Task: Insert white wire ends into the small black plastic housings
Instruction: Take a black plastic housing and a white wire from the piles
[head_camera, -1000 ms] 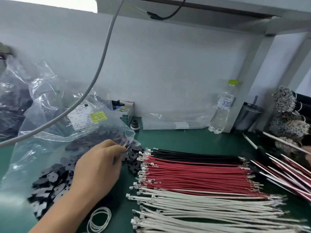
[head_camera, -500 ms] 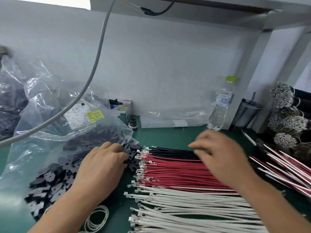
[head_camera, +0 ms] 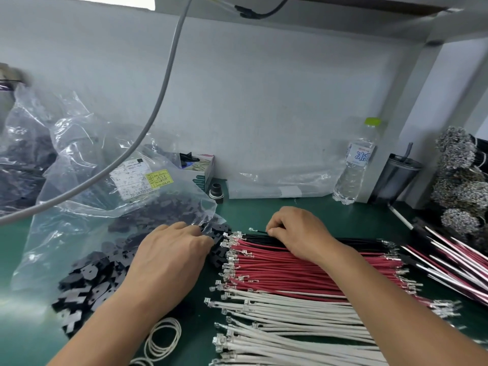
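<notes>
Small black housings (head_camera: 87, 281) spill from a clear plastic bag (head_camera: 87, 207) at the left. My left hand (head_camera: 171, 254) lies on the pile's right edge, its fingertips curled on a housing (head_camera: 221, 253) there. White wires (head_camera: 290, 326) with metal terminals lie in a row at the front, red wires (head_camera: 303, 268) behind them and black wires (head_camera: 364, 241) behind those. My right hand (head_camera: 295, 231) pinches one black wire, whose terminal end (head_camera: 253, 229) sticks out to the left above the row.
White rubber bands (head_camera: 163, 336) lie on the green mat by my left forearm. A water bottle (head_camera: 355, 165), a dark cup (head_camera: 396, 178) and a small box (head_camera: 200, 167) stand along the back wall. More wire bundles (head_camera: 454, 257) fill the right side. A grey cable (head_camera: 158, 101) hangs across.
My right hand came in from the right, crossed the red wires and now pinches a black wire at the back of the row. My left hand stayed at the housings.
</notes>
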Demonstrator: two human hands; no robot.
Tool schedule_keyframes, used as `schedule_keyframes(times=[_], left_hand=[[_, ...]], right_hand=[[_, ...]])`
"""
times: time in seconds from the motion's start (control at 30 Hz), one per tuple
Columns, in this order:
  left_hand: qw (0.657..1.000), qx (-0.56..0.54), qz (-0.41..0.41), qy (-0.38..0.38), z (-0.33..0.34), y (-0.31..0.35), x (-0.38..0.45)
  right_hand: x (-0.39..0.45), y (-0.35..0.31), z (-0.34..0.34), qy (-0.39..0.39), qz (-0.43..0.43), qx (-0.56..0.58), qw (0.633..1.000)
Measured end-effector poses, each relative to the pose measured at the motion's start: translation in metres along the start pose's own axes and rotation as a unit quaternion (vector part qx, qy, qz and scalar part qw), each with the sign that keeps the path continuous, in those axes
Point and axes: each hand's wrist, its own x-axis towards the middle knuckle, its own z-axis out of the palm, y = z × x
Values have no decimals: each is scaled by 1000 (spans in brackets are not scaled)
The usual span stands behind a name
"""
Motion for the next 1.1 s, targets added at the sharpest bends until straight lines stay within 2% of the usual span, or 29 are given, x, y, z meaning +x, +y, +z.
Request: schedule_keyframes(times=[0.17,0.27,0.33,0.43,0.5,0.53,0.6,0.67,0.73,0.87,1.1], left_hand=[[1000,-13,-5,-5,-3,3,0],[1000,-25,-15,-12,-4,2,0],[999,-26,-20,-5,-5,1,0],[997,-47,-43,32,-7,-1,0],[987,-104,-68,104,-7,0,0],[970,-172,-92,148,-7,3,-1],[893,-376,-158,190,-8,11,-1],[799,-551,-190,148,-7,22,-4],[751,-623,-194,105,-7,29,-5],[698,-687,-196,58,-12,33,-4],[667,-720,-188,22,-17,38,-6]], right_hand=[[-17,-5,-22,126,-87,-38,987],[-33,-17,-44,229,-144,-43,962],[-48,-24,-50,282,-167,-7,945],[-72,-31,-45,312,-168,61,933],[-83,-31,-37,318,-157,86,931],[-87,-30,-32,320,-155,76,932],[-91,-29,-22,327,-168,2,930],[-95,-29,-14,322,-184,-50,927],[-95,-30,-11,320,-199,-50,925],[-95,-34,-8,321,-205,-19,925],[-96,-36,-7,299,-202,-6,933]])
